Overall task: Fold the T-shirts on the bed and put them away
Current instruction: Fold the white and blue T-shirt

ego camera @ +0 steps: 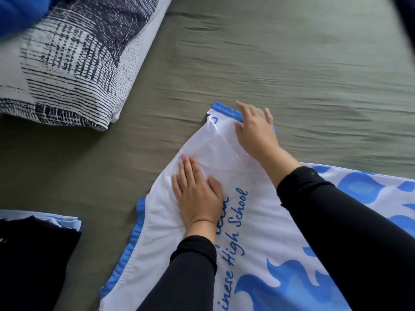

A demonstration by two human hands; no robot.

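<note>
While one white-and-blue T-shirt lies spread near the bed's near edge, I see two hands flat on it: left hand fingers together, right hand spread. One folded pile sits left; one pillow far-left.

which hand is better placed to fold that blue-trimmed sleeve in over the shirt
Probably the right hand: its fingers already rest on the sleeve by the blue cuff. The left hand lies flat on the white T-shirt near the shoulder, well placed to hold the fabric down.
</note>
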